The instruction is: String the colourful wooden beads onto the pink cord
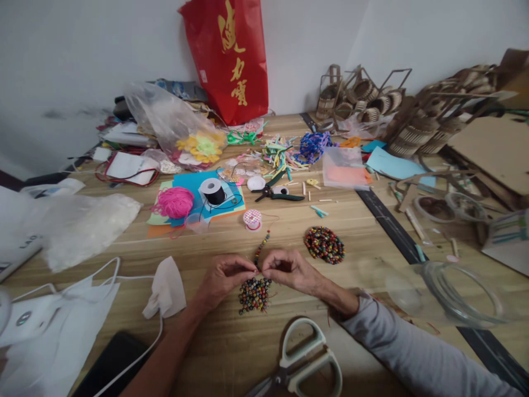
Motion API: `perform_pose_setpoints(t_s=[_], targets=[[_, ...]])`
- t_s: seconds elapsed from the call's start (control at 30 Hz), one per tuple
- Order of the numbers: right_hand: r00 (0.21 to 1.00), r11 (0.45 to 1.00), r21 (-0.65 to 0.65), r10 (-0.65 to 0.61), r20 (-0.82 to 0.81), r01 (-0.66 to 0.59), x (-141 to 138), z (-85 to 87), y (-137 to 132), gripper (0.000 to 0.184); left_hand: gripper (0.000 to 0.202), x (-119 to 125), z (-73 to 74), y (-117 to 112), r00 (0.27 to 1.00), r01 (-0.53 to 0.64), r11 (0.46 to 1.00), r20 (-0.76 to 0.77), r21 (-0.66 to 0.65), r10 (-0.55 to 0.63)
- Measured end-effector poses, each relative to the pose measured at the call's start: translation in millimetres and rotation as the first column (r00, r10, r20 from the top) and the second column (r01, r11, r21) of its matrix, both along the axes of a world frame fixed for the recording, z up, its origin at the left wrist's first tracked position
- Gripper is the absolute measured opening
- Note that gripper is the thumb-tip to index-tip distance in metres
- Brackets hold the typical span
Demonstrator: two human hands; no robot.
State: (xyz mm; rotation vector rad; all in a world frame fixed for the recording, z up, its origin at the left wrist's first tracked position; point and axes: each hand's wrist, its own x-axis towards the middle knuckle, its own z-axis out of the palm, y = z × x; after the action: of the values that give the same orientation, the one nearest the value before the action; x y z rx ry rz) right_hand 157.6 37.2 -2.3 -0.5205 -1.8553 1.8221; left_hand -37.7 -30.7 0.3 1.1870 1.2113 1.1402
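Observation:
My left hand (pixel 225 275) and my right hand (pixel 289 269) meet fingertip to fingertip over a small pile of colourful beads (pixel 253 296). Both are pinched closed. A short string of beads (pixel 262 246) runs away from between the fingers toward a spool of thread (pixel 252 219) with a pink, glittery top. The left fingers grip something tiny at the string's near end, too small to make out. Whatever the right fingertips pinch is also too fine to tell. To the right lies a coiled heap of strung beads (pixel 324 245).
Large scissors (pixel 303 358) lie near the front edge, beside a dark phone (pixel 113 364). Farther back are pruning shears (pixel 276 193), a black thread spool (pixel 212 191) and pink yarn (pixel 176 202). Small woven baskets (pixel 413 132) stand at the back right. Clear tubing (pixel 458 286) lies coiled at right.

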Motion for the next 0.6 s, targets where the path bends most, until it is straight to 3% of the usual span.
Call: perform_pose_setpoints(t_s=[0.47,0.6], targets=[[0.999,1.000,-0.012,0.011,0.044,-0.011,-1.1,-0.8,-1.4,0.036,0.004,3.7,-0.5,1.2,0.995,0.094,0.984,-0.040,0.149,-0.089],[0.999,0.999,-0.045,0.003,0.053,0.000,-1.9,-4.4,-1.8,0.038,0.005,5.8,-2.1,0.1,0.996,0.092,0.986,-0.022,0.137,-0.090]])
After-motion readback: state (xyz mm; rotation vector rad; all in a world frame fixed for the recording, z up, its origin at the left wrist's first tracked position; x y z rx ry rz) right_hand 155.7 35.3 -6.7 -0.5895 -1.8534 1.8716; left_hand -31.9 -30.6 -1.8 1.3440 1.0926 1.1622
